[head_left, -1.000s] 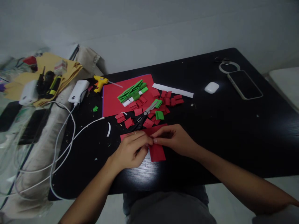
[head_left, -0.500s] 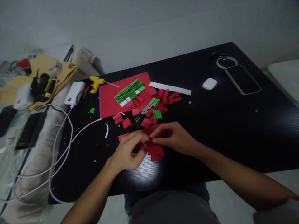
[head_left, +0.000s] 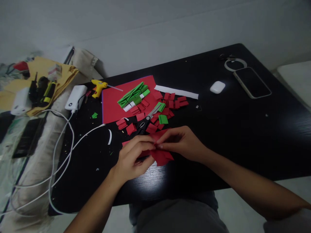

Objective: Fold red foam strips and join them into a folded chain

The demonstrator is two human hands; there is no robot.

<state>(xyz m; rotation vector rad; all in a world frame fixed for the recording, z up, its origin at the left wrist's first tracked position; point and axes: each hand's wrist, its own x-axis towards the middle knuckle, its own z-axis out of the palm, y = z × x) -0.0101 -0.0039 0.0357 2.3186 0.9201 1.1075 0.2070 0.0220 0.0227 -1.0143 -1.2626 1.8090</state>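
A piece of folded red paper (head_left: pixel 162 157) is held between my two hands above the front part of the black table. My left hand (head_left: pixel 134 158) grips its left side, thumb below and fingers above. From the right, my right hand (head_left: pixel 183 142) pinches it between thumb and fingertips, which nearly meet the left fingers. Another red sheet (head_left: pixel 160 132) lies just behind and under my hands. Beyond it, black-handled scissors (head_left: pixel 148 118) rest among several small folded red papers (head_left: pixel 152 128) and a folded green paper (head_left: pixel 163 119).
A red sheet (head_left: pixel 110 105) carries a pleated green paper (head_left: pixel 132 94). Further left are a yellow glue gun (head_left: pixel 99 88), a white power bank (head_left: pixel 76 97) and a looping white cable (head_left: pixel 82 136). A white paper strip (head_left: pixel 177 92), a white earbud case (head_left: pixel 217 87) and a phone (head_left: pixel 252 82) lie rightward.
My left hand's fingers have shifted and straightened a little along the red paper. The paper's lower flap has turned slightly rightward and up. My right hand keeps its pinch.
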